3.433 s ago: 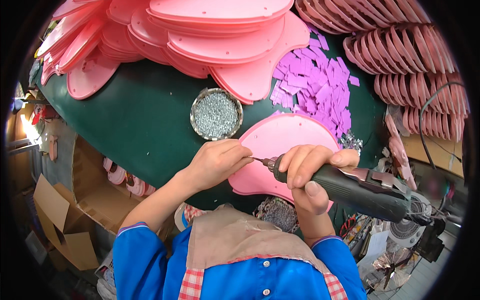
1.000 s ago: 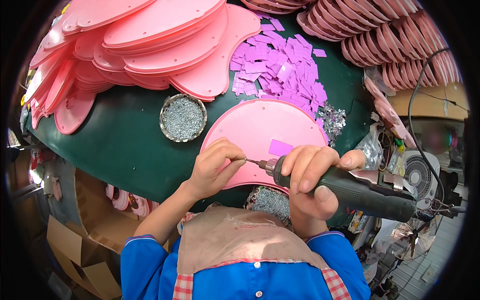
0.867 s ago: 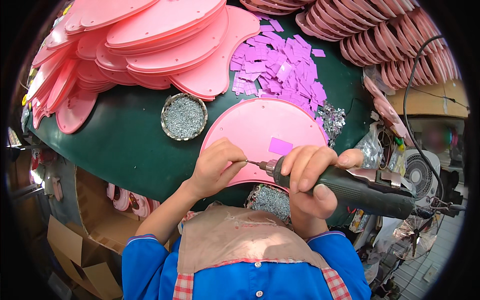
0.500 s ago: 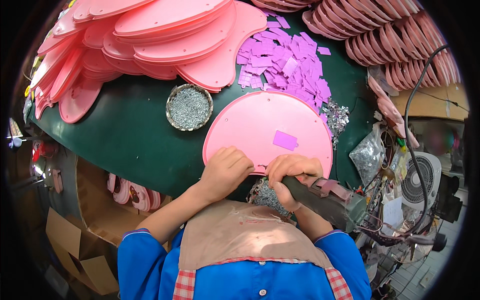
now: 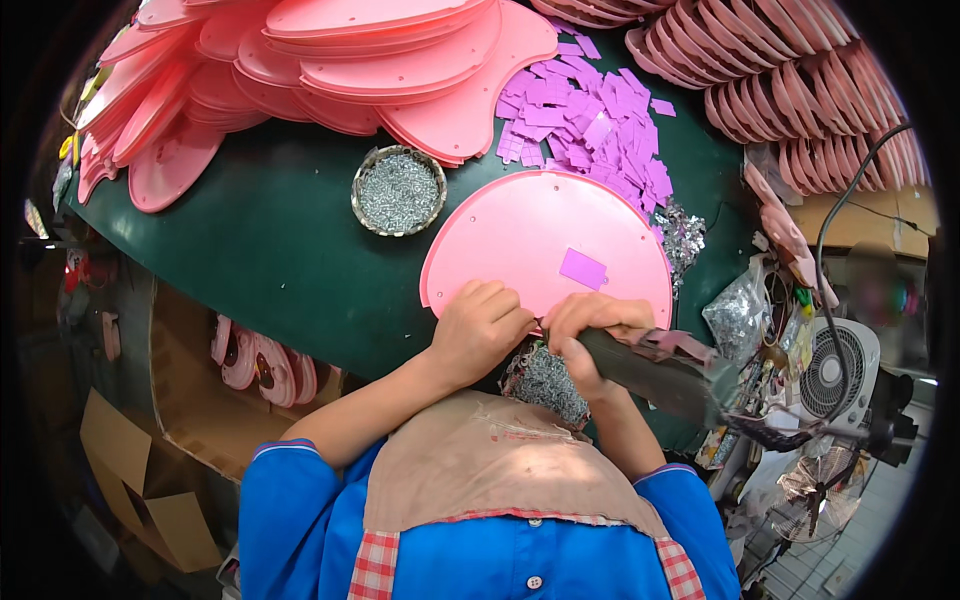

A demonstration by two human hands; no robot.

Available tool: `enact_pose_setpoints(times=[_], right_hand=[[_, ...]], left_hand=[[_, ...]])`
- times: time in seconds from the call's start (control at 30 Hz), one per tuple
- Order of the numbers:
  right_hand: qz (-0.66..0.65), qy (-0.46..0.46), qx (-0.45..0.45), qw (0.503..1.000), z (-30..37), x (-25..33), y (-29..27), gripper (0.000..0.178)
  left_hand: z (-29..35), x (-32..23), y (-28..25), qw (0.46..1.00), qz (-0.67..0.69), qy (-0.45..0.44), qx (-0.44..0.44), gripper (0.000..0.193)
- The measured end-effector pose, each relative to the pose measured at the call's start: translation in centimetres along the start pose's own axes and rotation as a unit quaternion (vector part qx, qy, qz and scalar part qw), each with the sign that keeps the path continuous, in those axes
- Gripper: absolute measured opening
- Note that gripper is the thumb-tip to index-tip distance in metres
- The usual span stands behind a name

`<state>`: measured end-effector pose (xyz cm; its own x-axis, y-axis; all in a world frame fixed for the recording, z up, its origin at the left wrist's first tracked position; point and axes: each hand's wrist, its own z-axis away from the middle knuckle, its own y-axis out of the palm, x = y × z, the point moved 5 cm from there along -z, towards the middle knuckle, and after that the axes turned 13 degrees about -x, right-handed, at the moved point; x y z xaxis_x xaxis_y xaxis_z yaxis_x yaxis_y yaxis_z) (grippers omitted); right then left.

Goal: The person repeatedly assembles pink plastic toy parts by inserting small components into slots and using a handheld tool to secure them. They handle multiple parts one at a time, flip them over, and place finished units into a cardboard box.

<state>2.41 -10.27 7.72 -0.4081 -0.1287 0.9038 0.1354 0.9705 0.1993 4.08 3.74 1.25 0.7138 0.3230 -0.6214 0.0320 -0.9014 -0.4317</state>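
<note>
A pink half-round plastic panel point(image 5: 530, 225) lies on the table in front of me, with a purple plastic plate point(image 5: 583, 268) on its face. My right hand point(image 5: 590, 335) is wrapped round a dark powered screwdriver point(image 5: 655, 375), which lies nearly level and points left. At the panel's near edge, my left hand point(image 5: 482, 325) is closed, its fingertips pinched at the tip of the screwdriver. Whatever sits in that pinch is hidden by the fingers. Just below my hands, a container of small metal screws point(image 5: 548, 385) shows in part.
Beyond the panel are a round bowl of small metal parts point(image 5: 400, 192) and a pile of purple plates point(image 5: 590, 120). Pink panels point(image 5: 400, 70) are stacked at the far left; rows of pink shells point(image 5: 790, 85) stand far right. The cable point(image 5: 830, 210) hangs near a white fan point(image 5: 838, 370).
My left hand has moved right along the panel's near edge, and its fingers now meet the screwdriver's tip. The whole view has shifted slightly. My right hand keeps its grip.
</note>
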Motion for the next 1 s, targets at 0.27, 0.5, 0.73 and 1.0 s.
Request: enact_pose_setpoints(times=[0.27,0.5,0.73,1.0], right_hand=[[-0.077,0.040,-0.086,0.992,1.0,2.2,-0.5,0.052],[-0.040,0.023,-0.047,0.998,2.6,3.9,1.5,0.048],[-0.087,0.039,0.031,0.995,3.4,4.4,1.1,0.049],[-0.019,-0.002,0.016,1.000,3.6,3.5,0.9,0.046]], left_hand=[[1.2,-0.7,-1.7,0.996,0.077,-0.045,-0.007,0.021],[2.9,-1.9,-2.7,0.994,0.105,-0.037,-0.015,0.021],[3.9,-2.9,-4.2,0.993,0.114,-0.028,-0.028,0.018],[6.7,1.2,-10.1,0.995,-0.034,-0.077,-0.047,0.052]])
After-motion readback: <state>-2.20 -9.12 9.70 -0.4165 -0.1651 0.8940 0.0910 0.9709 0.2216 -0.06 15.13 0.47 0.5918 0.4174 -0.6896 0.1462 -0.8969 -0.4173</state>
